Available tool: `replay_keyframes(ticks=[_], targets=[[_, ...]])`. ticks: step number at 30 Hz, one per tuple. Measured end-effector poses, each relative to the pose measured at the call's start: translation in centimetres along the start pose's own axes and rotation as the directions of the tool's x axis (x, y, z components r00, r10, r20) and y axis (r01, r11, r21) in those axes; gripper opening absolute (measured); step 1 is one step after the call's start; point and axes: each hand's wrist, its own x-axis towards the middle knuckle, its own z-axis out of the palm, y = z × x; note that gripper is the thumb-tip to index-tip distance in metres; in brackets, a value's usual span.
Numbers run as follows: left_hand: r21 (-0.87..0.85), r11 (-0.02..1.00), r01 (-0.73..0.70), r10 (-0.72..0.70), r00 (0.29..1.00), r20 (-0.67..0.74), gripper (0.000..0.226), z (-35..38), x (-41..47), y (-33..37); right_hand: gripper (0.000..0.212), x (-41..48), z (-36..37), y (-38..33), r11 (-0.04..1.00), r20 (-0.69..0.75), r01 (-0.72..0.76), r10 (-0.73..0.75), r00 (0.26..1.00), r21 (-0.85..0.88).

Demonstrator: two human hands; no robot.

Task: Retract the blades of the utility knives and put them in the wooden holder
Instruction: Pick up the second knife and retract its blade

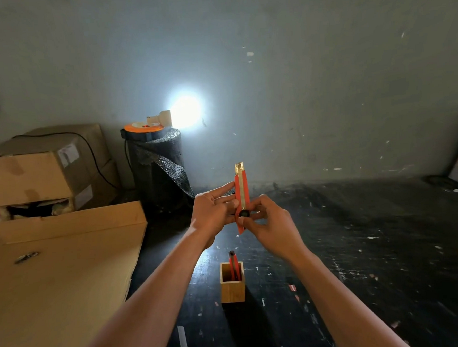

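While both hands grip it upright, left hand [214, 211] and right hand [268, 224], an orange utility knife [242, 191] shows blade tip above a wooden holder [232, 288] containing another knife [234, 264].

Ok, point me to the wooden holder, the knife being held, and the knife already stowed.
square wooden holder [232, 291], head view, front wall.
orange utility knife held upright [245, 191], head view, orange body.
red knife stowed in the holder [233, 261], head view, upper handle.

A wooden holder [232, 285] stands on the surface [361, 245] with one utility knife [234, 265] in it. Above and behind it, both hands [214, 209] [272, 223] hold another knife [242, 196] upright. Cardboard boxes [42, 168] lie left.
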Motion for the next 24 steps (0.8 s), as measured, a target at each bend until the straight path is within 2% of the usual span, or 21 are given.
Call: replay_keyframes(ticks=[3, 8, 12, 14, 18, 21, 24], targets=[[-0.026, 1.0, -0.009, 0.009, 1.0, 0.005, 0.049, 0.1, 0.0, 0.1, 0.033, -0.2, -0.2, 0.1, 0.999, 0.04, 0.04, -0.04, 0.998, -0.002], [0.004, 1.0, -0.019, 0.019, 1.0, 0.011, 0.051, 0.3, -0.2, 0.1, 0.02, -0.1, -0.2, 0.2, 1.0, 0.017, 0.024, -0.024, 1.0, -0.003], [0.001, 1.0, -0.03, 0.03, 1.0, -0.003, 0.049, 0.3, -0.1, -0.1, 0.032, -0.3, -0.3, 0.3, 0.999, 0.035, 0.054, -0.054, 0.998, 0.01], [-0.005, 0.999, -0.032, 0.032, 0.999, -0.008, 0.049, 0.2, -0.1, -0.2, 0.028, -0.2, -0.4, 0.4, 0.998, 0.047, 0.061, -0.061, 0.997, -0.005], [-0.011, 1.0, -0.023, 0.023, 1.0, -0.001, 0.05, 0.3, -0.1, -0.4, 0.019, 0.1, -0.3, 0.5, 0.999, 0.012, 0.034, -0.034, 0.999, 0.01], [-0.005, 1.0, -0.014, 0.014, 1.0, -0.003, 0.05, 0.5, -0.2, -0.7, 0.02, 0.2, 0.2, 0.9, 1.0, -0.031, 0.013, -0.013, 0.999, 0.007], [0.012, 1.0, -0.018, 0.018, 1.0, -0.016, 0.048, 0.4, -0.1, -1.2, 0.025, 0.1, 0.6, 1.1, 1.0, -0.009, -0.006, 0.006, 1.0, -0.004]])
